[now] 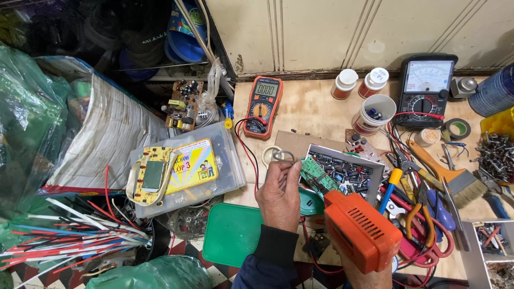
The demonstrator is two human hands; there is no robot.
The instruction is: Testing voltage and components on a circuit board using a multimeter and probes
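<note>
Orange soldering gun [361, 230] fills the lower right of the frame, nearest the camera, gripped from below by the right hand [369, 278], of which only a sliver shows at the bottom edge. Its tip points up and left toward a green circuit board [317, 175] at centre frame. The left hand [278, 195], in a dark sleeve, rises from the bottom centre and is closed on that board, thumb and fingers pinching its left end. The board is held tilted above a grey tray [375, 167] full of small dark parts.

Left of the hands, a green lid [230, 234] lies at the tabletop edge. Farther left, a clear plastic case [227, 176] carries a yellow booklet [194, 166] and a yellow board with a screen [152, 174]. An orange multimeter [263, 106] lies at upper centre, its red lead trailing down toward the hands. A black analogue meter [425, 88] stands at upper right, with two white-capped bottles [360, 82] and a white cup [373, 113] just to its left. A paintbrush [455, 179], pliers and screwdrivers crowd the right side. Red and white wires [69, 235] fan out at lower left.
</note>
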